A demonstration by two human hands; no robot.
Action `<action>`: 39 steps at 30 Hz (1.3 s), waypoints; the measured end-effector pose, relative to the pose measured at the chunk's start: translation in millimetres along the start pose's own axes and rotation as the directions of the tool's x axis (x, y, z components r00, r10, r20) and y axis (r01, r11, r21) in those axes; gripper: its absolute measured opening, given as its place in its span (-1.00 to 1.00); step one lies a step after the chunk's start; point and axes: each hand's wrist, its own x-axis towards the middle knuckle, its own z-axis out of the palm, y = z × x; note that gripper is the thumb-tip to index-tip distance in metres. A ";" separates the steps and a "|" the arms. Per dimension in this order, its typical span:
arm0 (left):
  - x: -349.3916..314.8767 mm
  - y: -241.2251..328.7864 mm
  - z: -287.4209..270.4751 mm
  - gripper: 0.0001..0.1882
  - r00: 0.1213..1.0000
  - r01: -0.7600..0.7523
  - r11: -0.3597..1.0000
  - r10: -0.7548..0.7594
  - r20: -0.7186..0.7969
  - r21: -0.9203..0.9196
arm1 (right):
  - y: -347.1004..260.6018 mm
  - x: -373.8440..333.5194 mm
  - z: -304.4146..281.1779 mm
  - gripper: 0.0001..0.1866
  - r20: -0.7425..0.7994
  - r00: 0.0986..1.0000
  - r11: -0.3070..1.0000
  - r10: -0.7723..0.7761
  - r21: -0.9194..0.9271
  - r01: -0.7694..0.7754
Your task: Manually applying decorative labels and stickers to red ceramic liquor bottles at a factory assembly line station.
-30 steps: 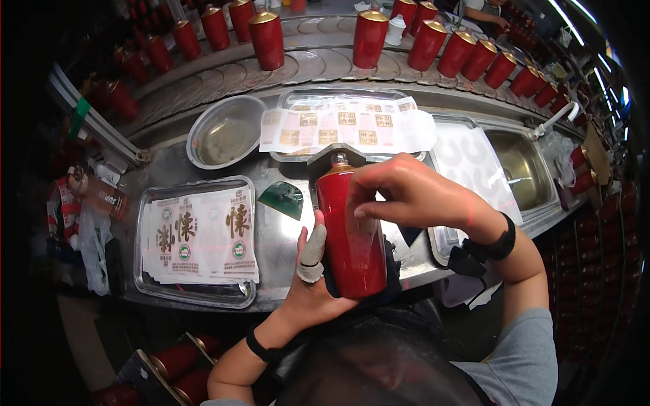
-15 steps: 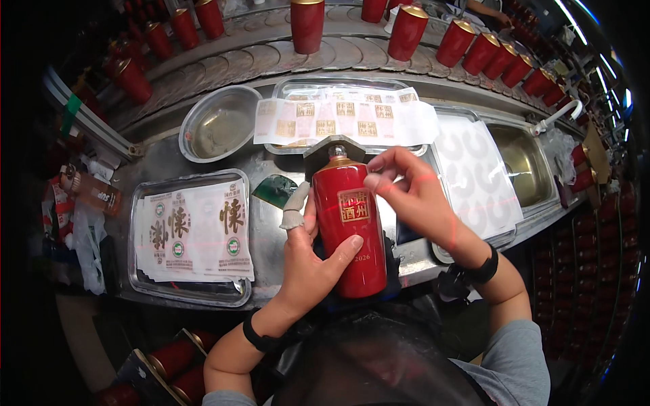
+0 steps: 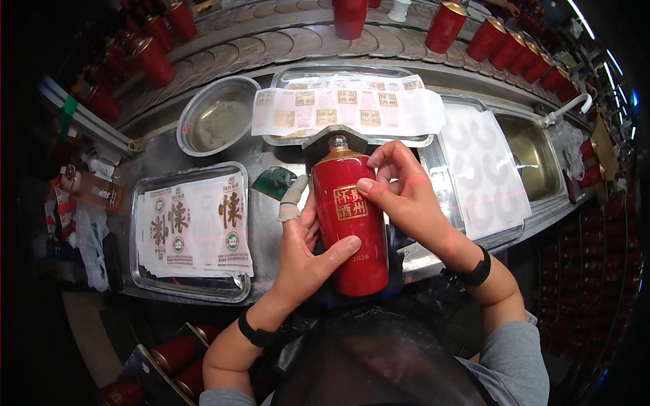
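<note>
A glossy red bottle (image 3: pixel 359 260) with a gold shoulder and clear neck lies tilted before me, its neck against a dark angled rest (image 3: pixel 362 139). A square gold decal (image 3: pixel 352 203) sits on its front. Around the bottle's left side wraps my left hand (image 3: pixel 305 237), thumb across the front and a pale cover on one finger. My right hand (image 3: pixel 396 186) is at the upper right side, fingers curled, its thumb pressing the decal's upper right part. Whether a thin film is under that thumb is hidden.
Decal sheets fill a left tray (image 3: pixel 242 289) and a back tray (image 3: pixel 284 76); a sheet of pale curved shapes (image 3: pixel 482 169) lies right. Nearby are a round basin (image 3: pixel 223 122), a green piece (image 3: pixel 274 183) and a sink with a tap (image 3: pixel 569 111). Behind, a conveyor (image 3: pixel 271 51) carries red bottles.
My right thumb has moved from the bottle's right edge onto the decal. The decal looks shifted slightly left and straighter. Bottles on the conveyor have shifted. My left hand keeps its hold.
</note>
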 end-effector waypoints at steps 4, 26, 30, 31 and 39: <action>4.0 2.3 -2.5 -0.02 1.000 -0.014 0.998 0.014 0.002 -0.063 | -15.1 -16.3 -4.0 -0.58 0.048 0.977 0.978 0.206 0.010 -0.207; 9.7 -7.0 -2.2 -0.09 0.999 -0.010 0.992 0.006 -0.034 -0.126 | -12.3 -24.9 7.0 -0.51 -0.014 0.985 0.982 0.174 0.071 -0.173; 9.9 -7.4 -3.3 -0.12 0.999 -0.003 0.990 -0.002 -0.037 -0.140 | -10.5 -25.4 8.3 -0.50 -0.022 0.991 0.991 0.130 -0.037 -0.131; 10.0 -7.6 -3.5 -0.12 0.999 -0.003 0.990 -0.002 -0.036 -0.139 | -9.8 -25.3 8.5 -0.50 -0.025 0.993 0.992 0.118 -0.048 -0.119; 10.1 -6.1 -3.5 -0.12 0.999 0.013 0.989 -0.017 -0.029 -0.150 | -7.1 -25.4 9.6 -0.50 -0.050 0.994 0.992 0.099 -0.077 -0.102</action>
